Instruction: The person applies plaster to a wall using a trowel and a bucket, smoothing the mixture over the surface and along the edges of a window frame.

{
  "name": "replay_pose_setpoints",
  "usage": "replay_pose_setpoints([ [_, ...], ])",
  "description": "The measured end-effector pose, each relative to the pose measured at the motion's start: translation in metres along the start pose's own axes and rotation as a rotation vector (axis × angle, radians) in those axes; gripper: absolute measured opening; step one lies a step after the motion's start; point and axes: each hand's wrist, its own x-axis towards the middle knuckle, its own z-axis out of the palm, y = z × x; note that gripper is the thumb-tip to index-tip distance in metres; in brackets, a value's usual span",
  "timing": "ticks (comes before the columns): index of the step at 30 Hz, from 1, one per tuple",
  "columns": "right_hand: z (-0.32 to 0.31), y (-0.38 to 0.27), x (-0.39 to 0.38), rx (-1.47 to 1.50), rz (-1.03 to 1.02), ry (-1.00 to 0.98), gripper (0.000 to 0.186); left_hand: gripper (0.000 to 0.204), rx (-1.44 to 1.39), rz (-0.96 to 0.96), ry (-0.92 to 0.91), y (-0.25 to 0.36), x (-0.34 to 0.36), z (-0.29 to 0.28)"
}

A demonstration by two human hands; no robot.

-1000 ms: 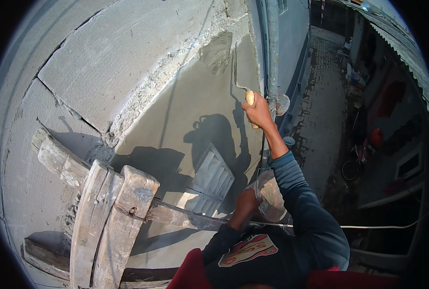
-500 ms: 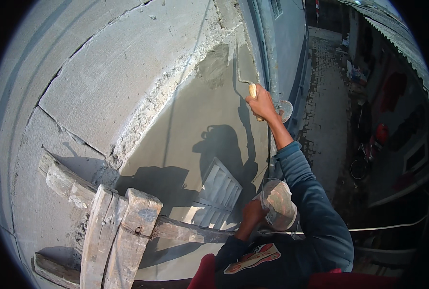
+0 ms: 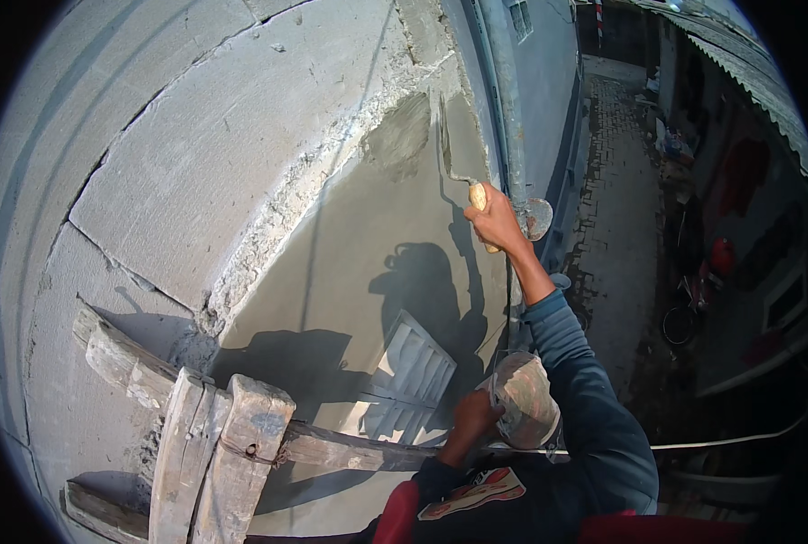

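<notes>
My right hand (image 3: 494,220) grips the pale wooden handle of a metal trowel (image 3: 449,150), whose long blade lies at the narrow upper part of the grey plaster patch (image 3: 331,236), beside a darker troweled area. Lower down, my left hand (image 3: 476,417) holds a round, mortar-crusted container (image 3: 526,394) at its side, close below my right forearm. A rough, chipped strip (image 3: 286,195) borders the plaster on the left. My shadow falls on the patch.
Weathered timber scaffold pieces (image 3: 254,426) cross the lower left. A pipe (image 3: 512,136) runs beside the plaster, with a round disc (image 3: 537,216) near my right hand. Far below at right are a paved alley (image 3: 612,227), a red two-wheeler (image 3: 712,272) and a corrugated roof (image 3: 757,72).
The trowel has moved slightly up the plaster, then a little back down, still in my right hand. My left hand keeps hold of the container. The view has shifted slightly.
</notes>
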Motion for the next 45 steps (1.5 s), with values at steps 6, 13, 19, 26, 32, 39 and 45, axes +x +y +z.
replay_pose_setpoints([
  [6,0.02,-0.018,0.023,-0.236,-0.289,-0.01,0.022,0.043,-0.031,-0.002,0.031,0.001,-0.004,-0.002],
  [13,0.049,-0.032,-0.056,-0.102,-0.366,-0.212,0.021,0.043,-0.039,0.005,0.046,-0.007,0.0,0.001],
  [19,0.015,0.011,0.025,-0.037,-0.164,0.063,0.026,0.045,-0.056,-0.028,-0.013,-0.001,0.001,0.002],
  [26,0.05,-0.006,-0.024,-0.321,-0.305,-0.049,0.027,0.046,-0.051,-0.004,0.007,-0.001,-0.002,0.004],
  [32,0.012,0.008,-0.005,-0.209,-0.176,-0.001,0.022,0.044,-0.054,0.01,-0.003,-0.004,-0.004,0.001],
  [39,0.052,0.018,-0.01,-0.331,-0.233,0.047,0.026,0.041,-0.066,-0.031,-0.024,-0.001,-0.002,-0.009],
  [45,0.049,-0.036,-0.086,-0.154,-0.298,-0.144,0.023,0.039,-0.06,-0.016,0.029,-0.001,-0.007,-0.001],
])
